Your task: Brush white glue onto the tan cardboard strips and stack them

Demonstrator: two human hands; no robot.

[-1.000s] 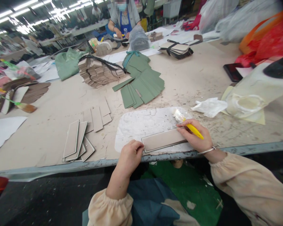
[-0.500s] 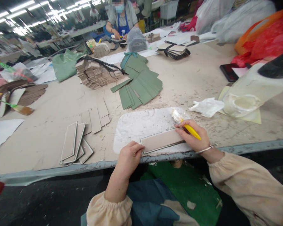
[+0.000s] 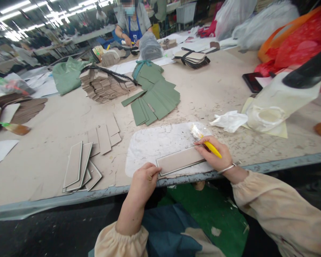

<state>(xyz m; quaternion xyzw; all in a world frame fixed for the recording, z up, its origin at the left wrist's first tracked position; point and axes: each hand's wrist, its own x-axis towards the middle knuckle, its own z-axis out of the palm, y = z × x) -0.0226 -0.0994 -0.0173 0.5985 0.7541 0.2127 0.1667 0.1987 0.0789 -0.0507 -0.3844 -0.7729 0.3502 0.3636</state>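
Head cam: left hand has the left end of the beige panel pinched at a corner, right hand grips its right end plus a yellow-handled brush, all just below mid-frame by the white sheet at the desk's near edge. Imo it's light fingertip pressure, edges squared up, and those white-coated bristles kept off the panel's face. Only marking I spot is a white logo on the blue apron up top, left of centre, too small to read.

Left fingers pinching beige strip, right fingers on its other end, gripping yellow-handled brush
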